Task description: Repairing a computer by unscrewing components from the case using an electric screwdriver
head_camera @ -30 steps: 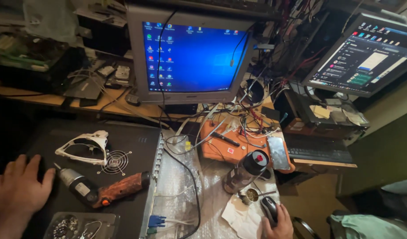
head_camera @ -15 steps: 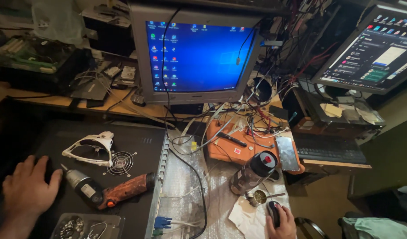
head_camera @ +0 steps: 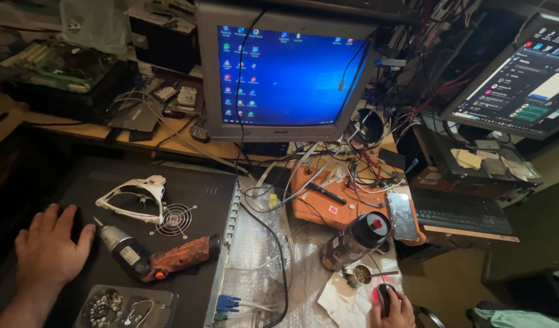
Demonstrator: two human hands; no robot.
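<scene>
My left hand (head_camera: pixel 51 249) lies flat, fingers spread, on top of a black computer case (head_camera: pixel 188 182) at the lower left. Just right of it rests an orange and black electric screwdriver (head_camera: pixel 155 258), and beyond that a white plastic frame (head_camera: pixel 133 197) lies by the case's round fan grille (head_camera: pixel 175 218). My right hand (head_camera: pixel 392 310) at the bottom edge covers a black computer mouse (head_camera: pixel 384 296) with a red glow on its left side. The mouse sits on a crumpled white paper (head_camera: pixel 346 297).
A grey monitor (head_camera: pixel 285 73) with a blue desktop stands ahead; a second dark screen (head_camera: pixel 522 79) is at the right above a black keyboard (head_camera: pixel 462 212). An orange box (head_camera: pixel 328 203) with wires, a phone (head_camera: pixel 402 215), a dark jar (head_camera: pixel 352 243), a small cup (head_camera: pixel 360 274) and a screw tray (head_camera: pixel 124 307) surround the hands.
The view has shifted a little and drawn closer. My left hand has stayed flat on the case, and my right hand remains on the mouse.
</scene>
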